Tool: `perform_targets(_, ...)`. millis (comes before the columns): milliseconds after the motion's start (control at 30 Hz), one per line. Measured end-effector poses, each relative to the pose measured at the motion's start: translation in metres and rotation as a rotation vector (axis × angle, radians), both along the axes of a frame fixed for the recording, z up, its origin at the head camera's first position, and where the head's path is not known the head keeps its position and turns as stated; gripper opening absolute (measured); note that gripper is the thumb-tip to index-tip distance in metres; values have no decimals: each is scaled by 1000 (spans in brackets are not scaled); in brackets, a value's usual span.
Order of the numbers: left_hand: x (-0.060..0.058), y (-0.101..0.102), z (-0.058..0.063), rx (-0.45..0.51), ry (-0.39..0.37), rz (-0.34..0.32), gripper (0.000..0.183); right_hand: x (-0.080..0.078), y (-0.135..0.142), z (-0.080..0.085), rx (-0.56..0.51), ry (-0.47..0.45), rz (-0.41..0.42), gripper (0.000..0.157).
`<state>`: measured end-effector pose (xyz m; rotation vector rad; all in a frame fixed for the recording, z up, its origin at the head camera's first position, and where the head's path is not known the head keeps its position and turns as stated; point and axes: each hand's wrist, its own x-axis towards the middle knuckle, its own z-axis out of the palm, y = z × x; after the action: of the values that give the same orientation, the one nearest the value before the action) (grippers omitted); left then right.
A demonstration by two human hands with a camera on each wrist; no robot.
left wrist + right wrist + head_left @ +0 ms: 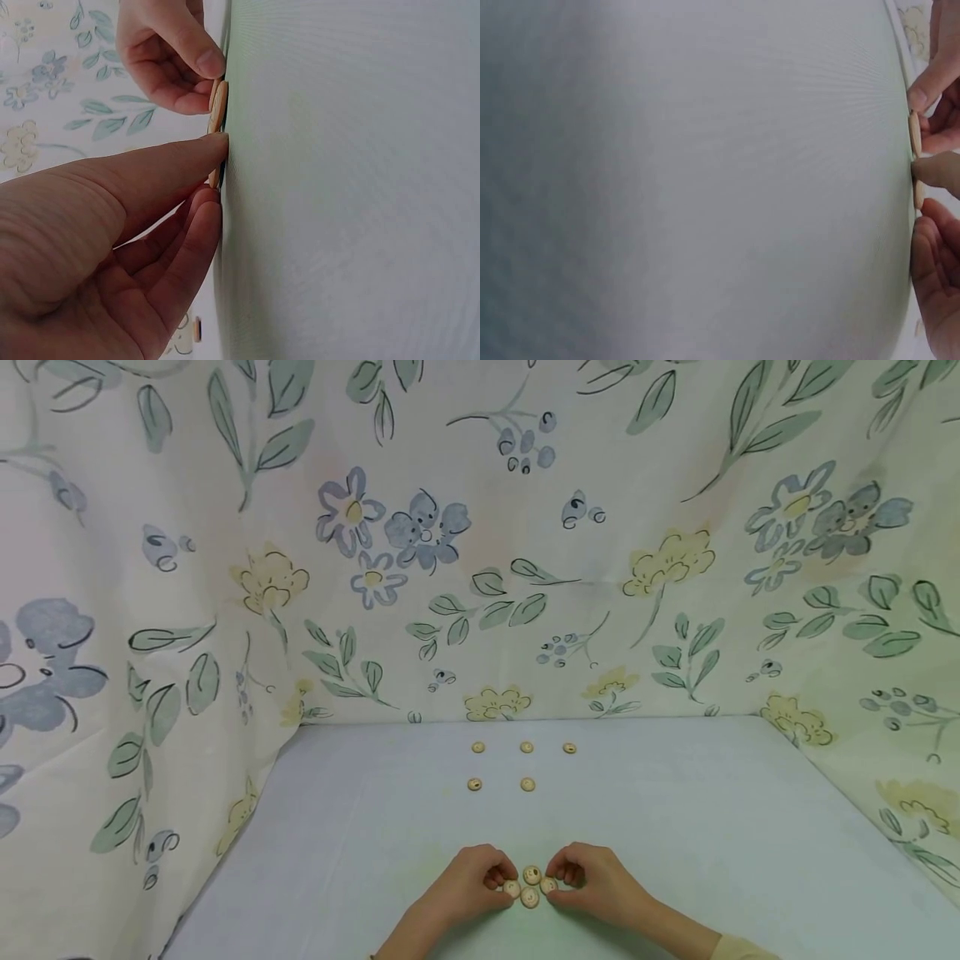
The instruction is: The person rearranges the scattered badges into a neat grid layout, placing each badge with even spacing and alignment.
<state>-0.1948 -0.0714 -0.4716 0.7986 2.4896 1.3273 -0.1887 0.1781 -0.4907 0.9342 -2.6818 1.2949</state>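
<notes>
Four-way contact shows at the table's near middle, where small round tan discs with dark markings lie together. My left hand (474,887) pinches the left disc (512,888) between thumb and fingers. On the other side my right hand (592,885) pinches the right disc (549,885) by its edge. Between them lie an upper disc (532,874) and a lower disc (529,897), flat on the table. The left wrist view has the left hand (112,225) close up, with a disc seen edge-on (219,105) between the two hands.
Farther back on the pale table (360,827), more discs lie apart: a row of three, including a back middle disc (527,747), and two nearer, including a front left disc (475,784). A floral cloth (510,535) hangs behind and along both sides.
</notes>
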Motion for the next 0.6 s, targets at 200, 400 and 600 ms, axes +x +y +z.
perform_targets(200, 1, 0, -1, 8, 1, -4, 18, -1, 0, -2, 5, -6, -7, 17)
perform_targets(400, 0, 0, 0, 7, -9, 0, 17, -1, 0, -1, 11, -35, -24, 16)
perform_targets(600, 0, 0, 0, 16, -3, -1, 18, -1, 0, 1, 11, -38, -22, 13)
